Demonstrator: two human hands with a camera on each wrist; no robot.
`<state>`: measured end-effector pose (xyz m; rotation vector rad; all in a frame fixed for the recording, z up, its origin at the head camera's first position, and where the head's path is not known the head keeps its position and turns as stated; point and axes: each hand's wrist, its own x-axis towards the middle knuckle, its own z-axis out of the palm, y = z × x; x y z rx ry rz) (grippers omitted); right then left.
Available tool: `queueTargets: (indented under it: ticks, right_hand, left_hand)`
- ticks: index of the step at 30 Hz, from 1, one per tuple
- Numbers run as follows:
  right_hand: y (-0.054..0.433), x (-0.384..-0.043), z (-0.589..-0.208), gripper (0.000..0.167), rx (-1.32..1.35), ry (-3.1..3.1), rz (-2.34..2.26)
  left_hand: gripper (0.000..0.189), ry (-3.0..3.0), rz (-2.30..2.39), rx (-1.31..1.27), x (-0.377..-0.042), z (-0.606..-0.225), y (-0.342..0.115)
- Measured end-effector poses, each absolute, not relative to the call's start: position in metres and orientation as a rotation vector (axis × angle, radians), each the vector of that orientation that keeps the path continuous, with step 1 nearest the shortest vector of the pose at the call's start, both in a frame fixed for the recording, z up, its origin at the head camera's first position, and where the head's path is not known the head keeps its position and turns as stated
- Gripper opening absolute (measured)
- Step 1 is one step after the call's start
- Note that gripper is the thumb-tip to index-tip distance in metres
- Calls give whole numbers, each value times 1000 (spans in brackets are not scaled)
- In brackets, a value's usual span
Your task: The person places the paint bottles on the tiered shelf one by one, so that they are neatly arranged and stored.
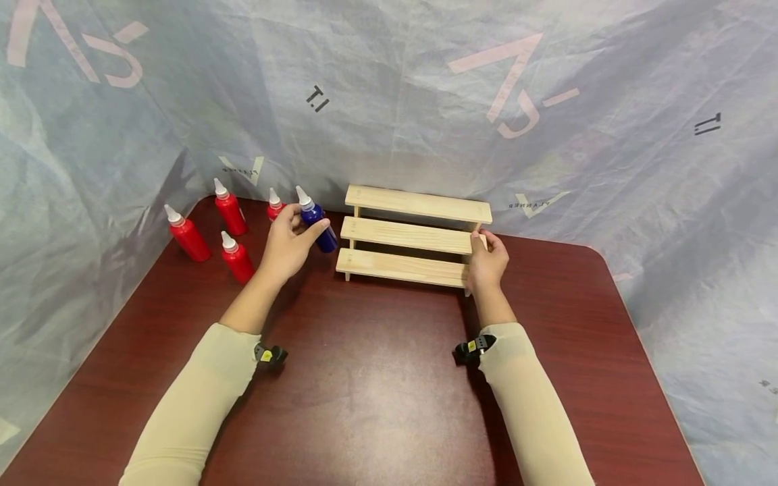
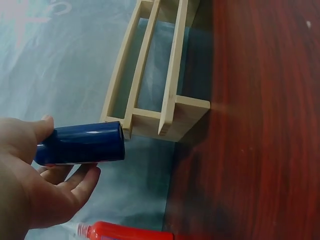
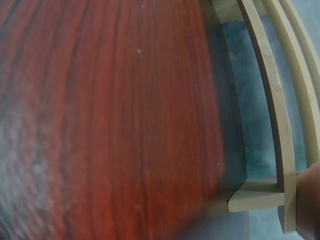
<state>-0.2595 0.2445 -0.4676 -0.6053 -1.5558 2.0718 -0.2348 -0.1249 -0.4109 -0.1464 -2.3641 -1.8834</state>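
I hold one blue bottle (image 2: 92, 142), tilted, in my left fingers (image 2: 86, 187), its base toward the three-tier wooden rack (image 1: 407, 235), whose right end my right fingers (image 1: 497, 244) grip.

dk red-brown wood-grain tbl (image 1: 377, 378), rounded back corners, shiny patch mid-surface. a 3-tier pale wooden rack (image 1: 401, 233) stands on it nr back edge; 4 red btls (image 1: 238, 263) w/ white tips stand back l., apart from rack.
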Motion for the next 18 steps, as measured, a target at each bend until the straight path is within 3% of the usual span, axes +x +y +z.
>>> queueTargets:
  ticks: [18]
  right_hand:
    - [247, -260, -471, 36, -580, -1594, 2042]
  left_hand:
    - [58, -2292, -1944, -200, -237, -395, -106]
